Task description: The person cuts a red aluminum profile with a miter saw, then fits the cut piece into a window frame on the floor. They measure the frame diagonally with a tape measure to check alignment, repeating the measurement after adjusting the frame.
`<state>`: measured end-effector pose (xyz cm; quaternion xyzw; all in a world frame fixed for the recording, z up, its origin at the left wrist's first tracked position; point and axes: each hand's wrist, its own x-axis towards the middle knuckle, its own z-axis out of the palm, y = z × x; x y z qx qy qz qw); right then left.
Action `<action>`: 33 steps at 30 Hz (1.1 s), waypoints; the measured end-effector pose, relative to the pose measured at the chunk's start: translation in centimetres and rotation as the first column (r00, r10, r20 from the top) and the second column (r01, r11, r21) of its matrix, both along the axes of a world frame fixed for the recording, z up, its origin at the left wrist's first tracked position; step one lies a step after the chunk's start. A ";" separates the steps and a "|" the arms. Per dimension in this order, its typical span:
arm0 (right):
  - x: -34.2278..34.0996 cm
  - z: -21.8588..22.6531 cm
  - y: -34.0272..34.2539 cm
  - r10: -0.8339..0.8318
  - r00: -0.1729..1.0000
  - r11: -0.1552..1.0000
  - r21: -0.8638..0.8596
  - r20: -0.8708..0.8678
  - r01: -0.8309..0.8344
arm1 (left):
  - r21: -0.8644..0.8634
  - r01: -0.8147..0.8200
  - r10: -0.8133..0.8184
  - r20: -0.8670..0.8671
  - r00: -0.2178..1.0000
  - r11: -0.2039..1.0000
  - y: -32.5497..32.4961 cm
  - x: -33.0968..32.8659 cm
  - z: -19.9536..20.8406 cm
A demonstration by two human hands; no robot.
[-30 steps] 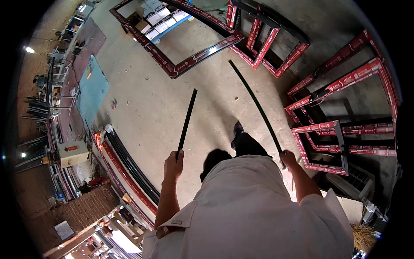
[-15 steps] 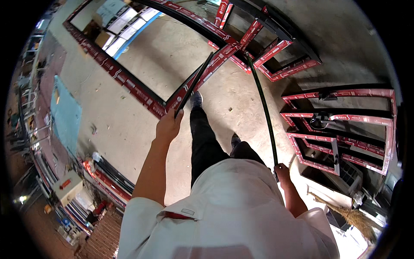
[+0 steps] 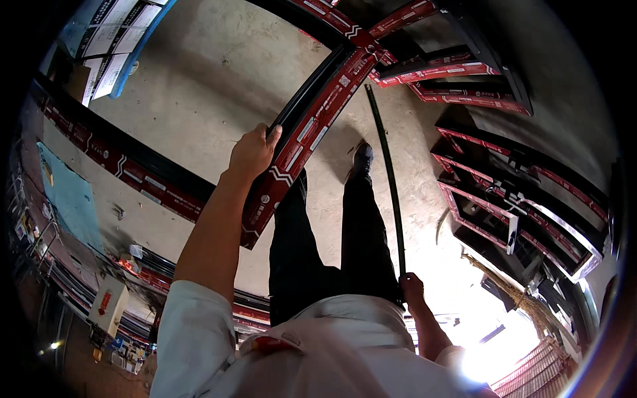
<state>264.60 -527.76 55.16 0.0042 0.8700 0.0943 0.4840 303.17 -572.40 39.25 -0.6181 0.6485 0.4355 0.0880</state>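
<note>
- Left hand (image 3: 255,154): fingers curled, grasping the end of a slim, straight black strip (image 3: 313,86) laid along the inner edge of the frame below; strip outline blends into the dark edge, exact limits unclear.
- Right hand (image 3: 412,286): clenched on the lower end of a 2nd long, thin black strip (image 3: 391,179), near the hip; far end points away, near the big frame's right corner.
- Large rectangular black frame with red printed film (image 3: 310,136): in front of the person, nearest corner beside the left forearm, which crosses over it.
- Smaller red-and-black rectangular frames (image 3: 478,199): grouped at right; more at upper right (image 3: 451,69).
- White-and-black boxes (image 3: 126,30): upper left, beside a blue edge.
- Flat light-blue sheet (image 3: 70,192): on the grey-beige concrete floor (image 3: 212,60), far left.
- 1 dark shoe (image 3: 362,156) visible, between big frame and 2nd strip.
</note>
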 end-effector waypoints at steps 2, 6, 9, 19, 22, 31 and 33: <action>-0.5 -0.9 0.5 0.081 0.997 0.996 -0.021 -0.018 -0.082 | 0.000 0.003 -0.003 -0.038 0.999 1.000 -0.1 -0.3 -1.2; -1.9 -2.3 -0.1 0.056 0.998 0.998 0.035 -0.024 -0.055 | 0.021 -0.020 0.022 -0.098 0.995 1.000 0.0 -1.4 -1.6; -2.5 -2.0 -2.3 -0.026 1.000 0.999 0.035 -0.004 0.026 | 0.071 -0.058 0.065 -0.110 0.992 0.996 0.4 -2.4 -1.4; -3.3 -3.6 -2.0 -0.108 0.993 0.993 -0.035 0.044 0.109 | 0.166 -0.142 0.151 -0.042 0.988 0.976 0.0 -2.7 -1.4; -3.5 -4.1 -0.8 -0.064 0.996 0.996 -0.059 0.066 0.068 | 0.133 -0.094 0.103 -0.057 0.993 0.987 0.2 -2.7 -1.8; -2.5 -3.9 -4.0 0.017 0.999 0.999 0.044 0.041 -0.019 | 0.066 -0.063 0.066 -0.044 0.997 0.996 1.0 -3.7 -2.7; -2.5 -4.2 -4.2 0.000 0.999 0.999 0.035 0.052 -0.001 | 0.053 -0.057 0.059 -0.040 0.997 0.997 1.1 -3.5 -3.1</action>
